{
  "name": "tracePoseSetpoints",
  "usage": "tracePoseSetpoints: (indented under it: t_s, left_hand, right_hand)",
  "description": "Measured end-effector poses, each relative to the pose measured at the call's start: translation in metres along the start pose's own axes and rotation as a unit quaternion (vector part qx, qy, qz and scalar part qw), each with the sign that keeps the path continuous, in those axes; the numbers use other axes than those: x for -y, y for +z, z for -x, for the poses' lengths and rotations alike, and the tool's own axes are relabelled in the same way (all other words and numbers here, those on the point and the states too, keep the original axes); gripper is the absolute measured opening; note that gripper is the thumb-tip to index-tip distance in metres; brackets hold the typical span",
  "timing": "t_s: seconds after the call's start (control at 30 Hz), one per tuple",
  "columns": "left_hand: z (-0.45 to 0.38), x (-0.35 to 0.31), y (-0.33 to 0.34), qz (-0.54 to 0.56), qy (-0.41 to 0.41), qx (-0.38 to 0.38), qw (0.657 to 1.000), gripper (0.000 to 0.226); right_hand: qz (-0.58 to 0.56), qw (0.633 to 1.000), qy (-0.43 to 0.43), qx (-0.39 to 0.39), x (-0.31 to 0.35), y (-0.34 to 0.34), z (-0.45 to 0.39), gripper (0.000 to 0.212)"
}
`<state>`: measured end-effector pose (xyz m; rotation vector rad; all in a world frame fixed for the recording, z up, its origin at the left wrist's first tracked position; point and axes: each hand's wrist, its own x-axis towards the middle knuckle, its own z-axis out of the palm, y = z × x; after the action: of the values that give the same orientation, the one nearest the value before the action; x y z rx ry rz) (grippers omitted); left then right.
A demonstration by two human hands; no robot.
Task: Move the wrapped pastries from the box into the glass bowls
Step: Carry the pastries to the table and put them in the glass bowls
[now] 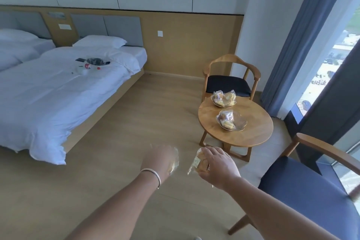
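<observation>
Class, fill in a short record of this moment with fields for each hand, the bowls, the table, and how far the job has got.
left hand: holds a wrapped pastry
right hand: holds another wrapped pastry
far glass bowl: holds wrapped pastries
near glass bowl: holds wrapped pastries
table: round, wooden, bears both bowls
box: not in view
progress: both hands carry pastries, not yet at the bowls

Two glass bowls on the round table: far bowl (224, 101) holds wrapped pastries (223, 97); near bowl (231, 121) holds a few more (226, 119). Two clear-wrapped pastries off the table, one per hand: left one (174, 161); right one (198, 161).
</observation>
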<state>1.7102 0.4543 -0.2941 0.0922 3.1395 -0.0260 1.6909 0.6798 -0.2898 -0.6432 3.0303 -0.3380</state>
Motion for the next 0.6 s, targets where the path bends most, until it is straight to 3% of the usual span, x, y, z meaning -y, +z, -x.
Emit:
tracePoseSetpoints:
  t_s: [0.6]
  left_hand:
    - [-0.217,0.007,-0.025,-0.042,-0.031,0.037,0.998,0.053]
  right_hand:
    - [-0.028,0.999,-0.024,0.025,-0.101,-0.020,-0.213,0.078]
